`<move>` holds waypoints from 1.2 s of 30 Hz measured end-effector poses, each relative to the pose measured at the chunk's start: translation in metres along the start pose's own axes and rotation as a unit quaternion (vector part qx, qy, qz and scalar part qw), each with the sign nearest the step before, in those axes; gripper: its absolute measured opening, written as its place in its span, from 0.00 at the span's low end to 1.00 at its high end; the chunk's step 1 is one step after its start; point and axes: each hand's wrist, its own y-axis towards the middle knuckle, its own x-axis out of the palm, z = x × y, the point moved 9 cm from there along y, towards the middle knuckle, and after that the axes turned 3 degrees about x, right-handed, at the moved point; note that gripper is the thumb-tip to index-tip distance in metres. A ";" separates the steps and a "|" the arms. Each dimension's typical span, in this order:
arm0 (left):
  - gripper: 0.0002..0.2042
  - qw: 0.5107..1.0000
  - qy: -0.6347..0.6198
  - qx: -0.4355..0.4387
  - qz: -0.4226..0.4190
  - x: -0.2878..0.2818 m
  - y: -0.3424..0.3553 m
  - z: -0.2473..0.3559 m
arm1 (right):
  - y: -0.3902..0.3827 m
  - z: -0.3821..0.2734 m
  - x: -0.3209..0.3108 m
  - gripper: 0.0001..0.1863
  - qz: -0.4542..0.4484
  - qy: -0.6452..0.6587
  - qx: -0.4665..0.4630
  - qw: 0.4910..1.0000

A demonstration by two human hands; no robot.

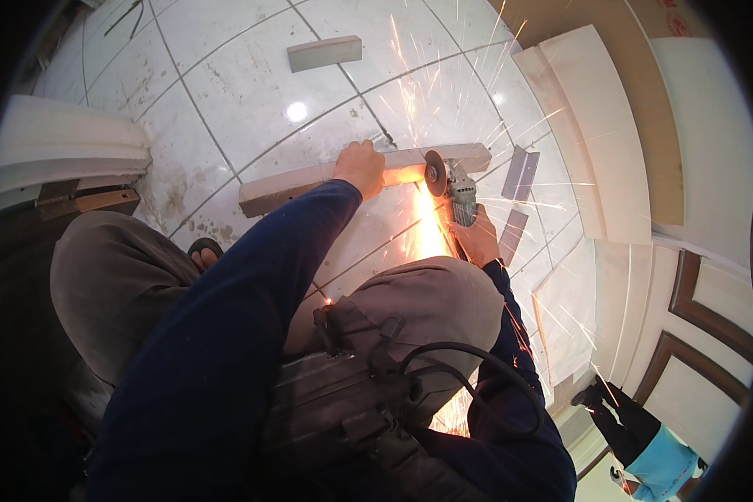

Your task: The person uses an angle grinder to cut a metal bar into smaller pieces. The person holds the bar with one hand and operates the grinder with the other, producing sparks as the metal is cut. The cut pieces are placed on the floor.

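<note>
A long grey rectangular bar (293,184), which looks like metal tube, lies across the tiled floor in front of me. My left hand (360,170) is closed over its middle and presses it down. To the right, my right hand (477,238) grips an angle grinder (460,191) by its body. The grinder's reddish-brown disc (435,173) is against the bar, a short way right of my left hand. Bright orange sparks (429,224) stream from the contact toward my right knee, and thinner ones fly outward. Glare hides the exact cut line.
A short grey offcut (325,53) lies farther off on the tiles. Angled metal pieces (520,173) are right of the grinder. Pale panels (594,134) lean at the right. A person in a blue top (663,464) is at the lower right. Black cables (468,350) cross my lap.
</note>
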 end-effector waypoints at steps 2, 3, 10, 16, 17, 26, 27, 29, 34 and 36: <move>0.16 1.000 0.003 0.002 -0.007 0.001 -0.001 0.001 | -0.004 -0.001 -0.002 0.35 0.010 0.007 -0.016 1.000; 0.15 1.000 0.003 0.004 -0.010 0.001 -0.001 0.004 | -0.008 0.002 -0.002 0.34 0.009 0.054 -0.020 0.998; 0.26 0.988 0.024 0.102 0.113 -0.007 -0.037 -0.007 | -0.037 0.002 -0.028 0.30 0.039 0.217 -0.044 0.974; 0.24 0.987 0.104 0.119 -0.001 0.025 -0.014 -0.010 | -0.047 0.006 -0.036 0.31 0.047 0.187 -0.050 0.980; 0.24 0.987 0.110 0.114 0.005 0.024 -0.014 -0.005 | -0.048 0.007 -0.039 0.31 0.054 0.173 -0.050 0.982; 0.27 0.991 0.001 0.100 0.091 -0.005 -0.037 -0.017 | -0.054 0.009 -0.040 0.31 0.067 0.147 -0.047 0.986; 0.28 0.991 0.011 0.094 0.093 0.000 -0.036 -0.025 | -0.056 0.010 -0.039 0.31 0.065 0.161 -0.045 0.984; 0.28 0.994 0.019 0.094 0.054 0.009 -0.029 -0.029 | -0.058 0.010 -0.036 0.29 0.054 0.191 -0.043 0.979; 0.23 0.993 0.099 0.060 0.021 0.010 -0.030 -0.008 | -0.060 0.019 -0.030 0.27 0.043 0.226 -0.012 0.973; 0.24 0.994 0.089 0.056 -0.002 0.012 -0.025 -0.013 | -0.061 0.021 -0.027 0.26 0.043 0.258 -0.006 0.965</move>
